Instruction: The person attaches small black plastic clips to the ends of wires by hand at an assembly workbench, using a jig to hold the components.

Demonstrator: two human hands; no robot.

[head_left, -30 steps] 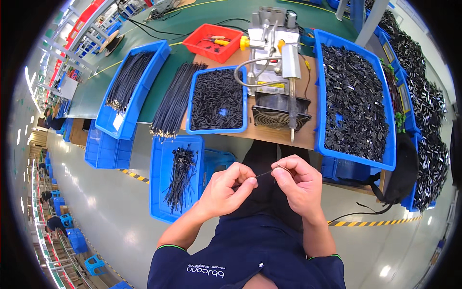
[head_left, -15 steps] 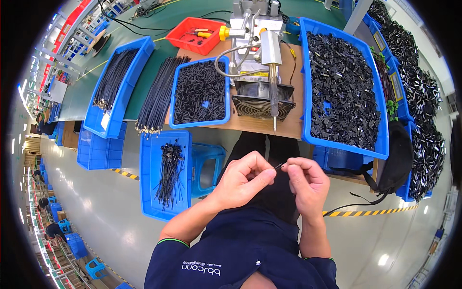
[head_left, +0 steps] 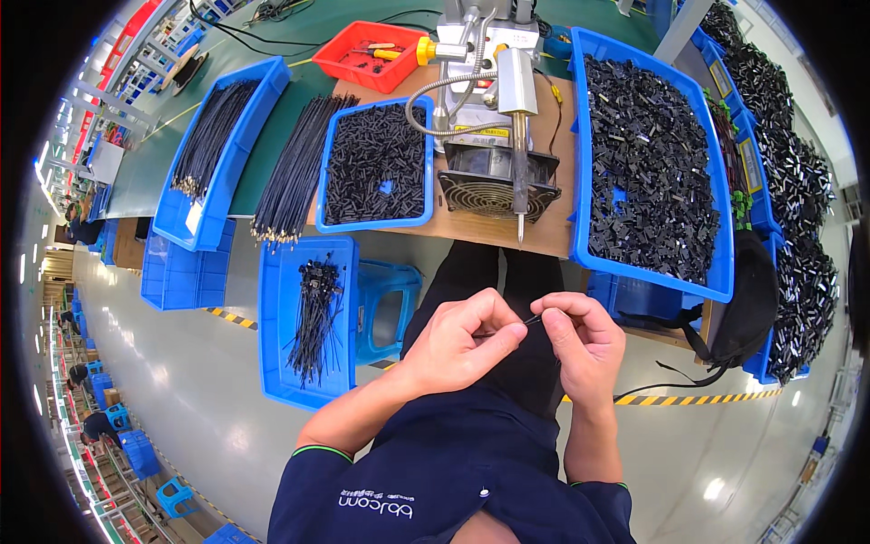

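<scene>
In front of my lap, my left hand (head_left: 467,343) is closed in a pinch on a thin black cable (head_left: 532,320). My right hand (head_left: 584,340) pinches at the cable's end with thumb and forefinger. Whether a small sleeve sits on that end is hidden by the fingertips. Above the hands, at the table edge, a hot-air gun (head_left: 519,172) points its narrow tip down, beside a black fan (head_left: 494,195). Short black tubes (head_left: 376,163) fill a blue tray left of the fan. Long black cables (head_left: 294,168) lie bundled on the table farther left.
A large blue bin (head_left: 577,195) of small black parts stands on the right. Finished-looking cables (head_left: 315,317) lie in a low blue bin (head_left: 276,363) at lower left, by a blue stool (head_left: 390,308). A red tray (head_left: 372,56) with tools sits at the back; a black bag (head_left: 748,299) hangs right.
Both hands have drawn slightly closer, and my right fingertips now sit nearer to the left ones along the cable. The whole view has shifted a little.
</scene>
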